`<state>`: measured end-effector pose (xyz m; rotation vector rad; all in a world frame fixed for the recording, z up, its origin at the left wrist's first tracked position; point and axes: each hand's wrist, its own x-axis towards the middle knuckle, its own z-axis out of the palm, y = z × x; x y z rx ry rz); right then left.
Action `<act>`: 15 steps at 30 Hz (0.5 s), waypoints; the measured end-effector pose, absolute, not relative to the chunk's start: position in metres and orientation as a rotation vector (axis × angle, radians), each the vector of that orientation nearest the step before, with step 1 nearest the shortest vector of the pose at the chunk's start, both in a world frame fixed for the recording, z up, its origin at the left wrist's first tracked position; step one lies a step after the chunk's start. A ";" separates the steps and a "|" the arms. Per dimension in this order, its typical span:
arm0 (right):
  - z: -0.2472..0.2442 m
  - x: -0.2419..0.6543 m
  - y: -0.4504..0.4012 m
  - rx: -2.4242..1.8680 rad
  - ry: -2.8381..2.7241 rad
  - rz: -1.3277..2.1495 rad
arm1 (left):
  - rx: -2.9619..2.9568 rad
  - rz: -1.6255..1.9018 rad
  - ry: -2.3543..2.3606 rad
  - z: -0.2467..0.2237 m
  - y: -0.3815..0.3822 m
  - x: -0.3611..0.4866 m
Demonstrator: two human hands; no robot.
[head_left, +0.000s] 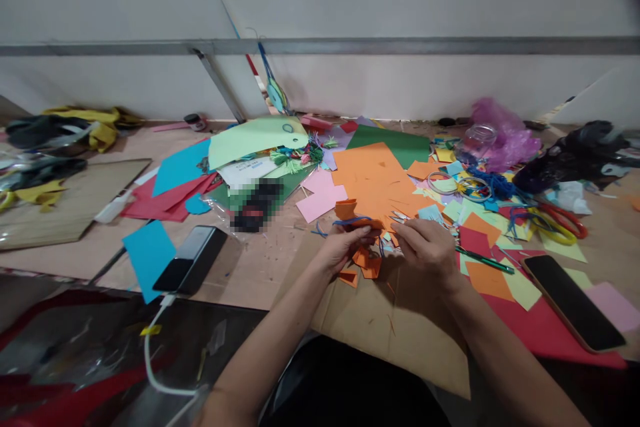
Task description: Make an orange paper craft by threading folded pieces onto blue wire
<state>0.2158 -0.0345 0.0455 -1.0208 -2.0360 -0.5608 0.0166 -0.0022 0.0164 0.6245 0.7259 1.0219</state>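
Left hand (345, 248) first: from my remote seat I see its thumb and fingers clamped on a small folded piece of orange paper (374, 224), with thin blue cord (356, 219) lying against it. Right hand (426, 245) is curled close beside it, seemingly gripping a slim, pointed, silvery metal tool (399, 216), mostly hidden. Both work above a flat brown cardboard sheet (400, 330) that overhangs the front edge of the pinkish-tan worktop (253, 273); small orange paper scraps (370, 264) lie underneath. I judge the step in hand to be close handwork on the folded piece. Next, I'd say, the left pinch must stay steady, the metal points clear of its fingertips.
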 end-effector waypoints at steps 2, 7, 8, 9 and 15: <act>0.043 0.217 -0.034 -1.057 -2.035 -0.465 | 0.621 1.020 0.725 0.018 -0.003 0.016; 0.044 0.221 -0.033 -1.107 -2.004 -0.037 | 0.630 1.028 0.718 0.021 -0.003 0.016; 0.045 0.221 -0.033 -1.104 -1.999 0.039 | 0.632 1.029 0.717 0.021 -0.004 0.017; 0.047 0.222 -0.032 -1.102 -1.993 0.103 | 0.635 1.030 0.716 0.021 -0.004 0.017; 0.050 0.222 -0.032 -1.134 -1.984 0.233 | 0.685 1.015 0.726 0.018 -0.005 0.019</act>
